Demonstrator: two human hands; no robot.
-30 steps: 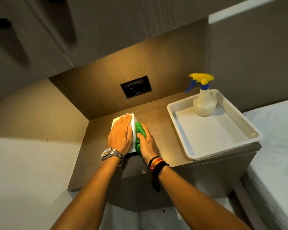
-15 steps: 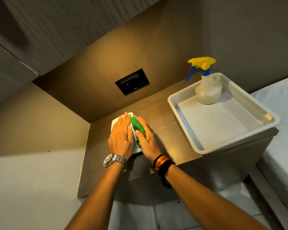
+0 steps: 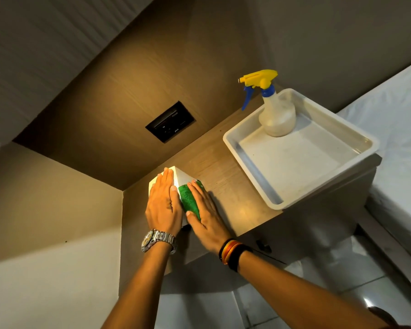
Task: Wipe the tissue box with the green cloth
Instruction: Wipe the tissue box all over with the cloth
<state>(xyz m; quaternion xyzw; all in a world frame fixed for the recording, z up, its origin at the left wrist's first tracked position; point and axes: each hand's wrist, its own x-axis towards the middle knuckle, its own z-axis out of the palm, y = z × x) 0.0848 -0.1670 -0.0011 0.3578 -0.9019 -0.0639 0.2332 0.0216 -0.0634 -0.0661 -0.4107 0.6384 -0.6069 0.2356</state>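
Observation:
A white tissue box [image 3: 182, 176] stands at the back left of a wooden bedside shelf [image 3: 226, 186]. My left hand [image 3: 163, 205], with a metal watch on the wrist, lies flat on the box's top and holds it steady. My right hand [image 3: 205, 214] presses a green cloth [image 3: 188, 197] against the box's right side. The fingers cover most of the cloth, and much of the box is hidden under both hands.
A white plastic tray [image 3: 271, 198] sits on the right of the shelf with a spray bottle [image 3: 274, 110] with a yellow and blue head standing in its far corner. A black wall socket [image 3: 170, 121] is behind the box. A bed [image 3: 401, 143] lies at right.
My right hand with the cloth has slid a little along the box's right side. The camera has tilted and moved closer. My left hand has stayed on the box's top.

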